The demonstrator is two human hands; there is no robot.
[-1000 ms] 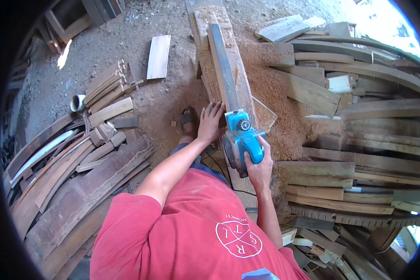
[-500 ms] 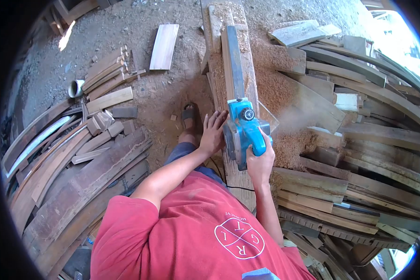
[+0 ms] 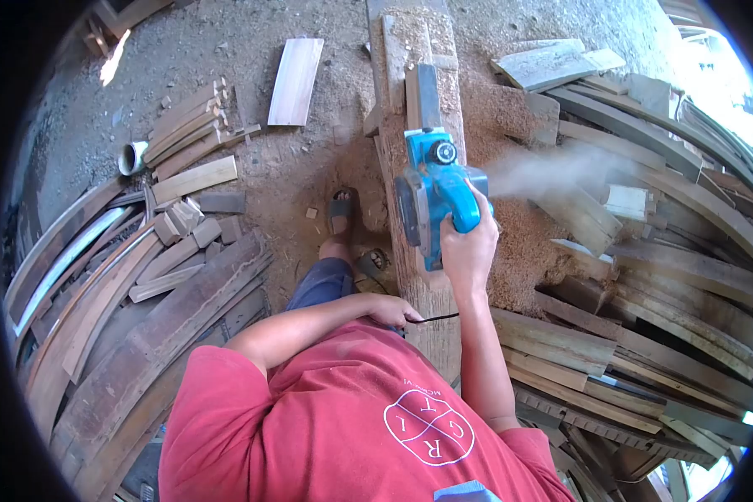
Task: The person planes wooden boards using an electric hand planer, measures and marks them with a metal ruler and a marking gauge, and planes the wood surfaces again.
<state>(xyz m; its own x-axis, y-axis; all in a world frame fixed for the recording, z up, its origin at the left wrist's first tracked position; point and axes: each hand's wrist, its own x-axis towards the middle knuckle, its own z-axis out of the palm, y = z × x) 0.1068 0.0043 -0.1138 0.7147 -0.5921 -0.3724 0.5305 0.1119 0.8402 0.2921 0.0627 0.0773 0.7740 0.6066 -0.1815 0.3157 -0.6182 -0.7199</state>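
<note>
My right hand (image 3: 470, 241) is wrapped round the handle of a blue power planer (image 3: 431, 188). The planer lies on a narrow wooden piece (image 3: 423, 96), whose far end shows beyond it, on a long plank bench (image 3: 427, 305). Dust sprays from the planer's right side. Close to my body, my left hand (image 3: 393, 310) is closed on the black power cord (image 3: 435, 319) beside the bench's left edge. The underside of the planer is hidden.
Stacked boards and curved wood pieces (image 3: 653, 289) lie on the right, beside heaped shavings (image 3: 514, 280). More planks (image 3: 155, 335) are piled on the left. A pale board (image 3: 296, 82) and a white pipe (image 3: 131, 158) lie on the ground.
The planer and my right hand have moved forward along the wooden piece. My left hand has left the piece's side, come back toward my body and taken the cord. The dust spray has grown.
</note>
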